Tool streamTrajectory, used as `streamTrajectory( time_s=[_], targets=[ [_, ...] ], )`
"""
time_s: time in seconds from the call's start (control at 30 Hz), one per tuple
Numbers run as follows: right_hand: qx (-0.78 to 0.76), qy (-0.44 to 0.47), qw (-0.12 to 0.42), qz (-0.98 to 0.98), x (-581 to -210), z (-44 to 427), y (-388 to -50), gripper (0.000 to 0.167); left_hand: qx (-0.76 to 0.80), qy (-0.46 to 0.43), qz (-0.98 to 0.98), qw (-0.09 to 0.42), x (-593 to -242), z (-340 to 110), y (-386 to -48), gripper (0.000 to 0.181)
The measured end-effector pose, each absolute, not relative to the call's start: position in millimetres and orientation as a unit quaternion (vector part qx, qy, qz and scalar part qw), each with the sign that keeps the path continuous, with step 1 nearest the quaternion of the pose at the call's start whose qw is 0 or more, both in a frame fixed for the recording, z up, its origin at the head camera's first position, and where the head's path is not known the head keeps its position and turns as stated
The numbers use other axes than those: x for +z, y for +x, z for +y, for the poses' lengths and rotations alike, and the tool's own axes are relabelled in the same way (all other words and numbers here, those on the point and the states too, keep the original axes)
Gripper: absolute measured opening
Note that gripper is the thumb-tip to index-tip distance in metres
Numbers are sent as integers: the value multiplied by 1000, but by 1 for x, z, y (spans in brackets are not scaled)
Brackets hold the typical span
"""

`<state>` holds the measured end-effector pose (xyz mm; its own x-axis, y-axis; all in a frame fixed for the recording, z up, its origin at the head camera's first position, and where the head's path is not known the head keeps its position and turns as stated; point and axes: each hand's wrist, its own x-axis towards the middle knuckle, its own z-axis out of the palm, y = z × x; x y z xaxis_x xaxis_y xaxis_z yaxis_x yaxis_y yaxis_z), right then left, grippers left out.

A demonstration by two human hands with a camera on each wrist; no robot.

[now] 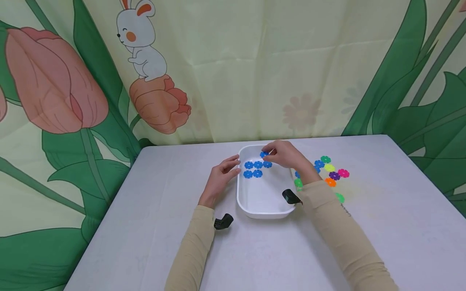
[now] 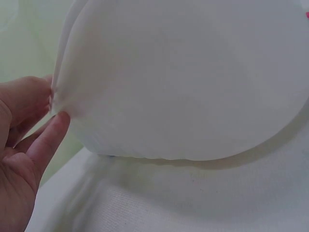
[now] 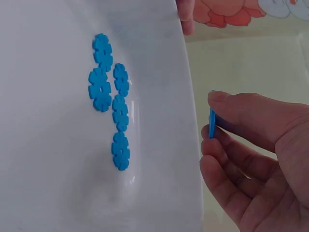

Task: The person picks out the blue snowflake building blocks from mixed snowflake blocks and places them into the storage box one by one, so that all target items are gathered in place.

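A white tray [image 1: 267, 202] holds several blue flower-shaped plastic discs [image 1: 257, 173], lying flat in two rows toward its far left part. Above the tray's far end, my right hand [image 1: 287, 154] pinches another blue flower-shaped disc [image 3: 212, 121] between thumb and fingers. That disc stands edge-on in the right wrist view. My left hand [image 1: 223, 173] is at the tray's left side, fingers loosely extended. In the left wrist view, its thumb and fingertips touch the tray's outer wall [image 2: 169, 87].
On the white-covered table [image 1: 382, 226], loose flower discs in green, blue, yellow, purple, pink [image 1: 343, 173] and orange lie right of the tray, partly behind my right forearm. A printed curtain [image 1: 233, 81] hangs behind the table's far edge.
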<state>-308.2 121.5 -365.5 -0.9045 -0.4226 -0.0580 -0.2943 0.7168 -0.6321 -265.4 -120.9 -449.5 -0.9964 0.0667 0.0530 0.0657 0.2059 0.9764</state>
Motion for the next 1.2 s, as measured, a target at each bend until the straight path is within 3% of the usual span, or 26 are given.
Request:
streamTrajectory(
  time_s=[0.43, 1.2],
  targets=[
    [-288, -259, 120, 914, -387, 112, -322, 37, 635, 51, 771, -1, -449, -121, -266, 30],
    [-142, -272, 135, 942, -386, 106, -318, 27, 638, 53, 768, -7, -449, -120, -265, 32]
  ],
)
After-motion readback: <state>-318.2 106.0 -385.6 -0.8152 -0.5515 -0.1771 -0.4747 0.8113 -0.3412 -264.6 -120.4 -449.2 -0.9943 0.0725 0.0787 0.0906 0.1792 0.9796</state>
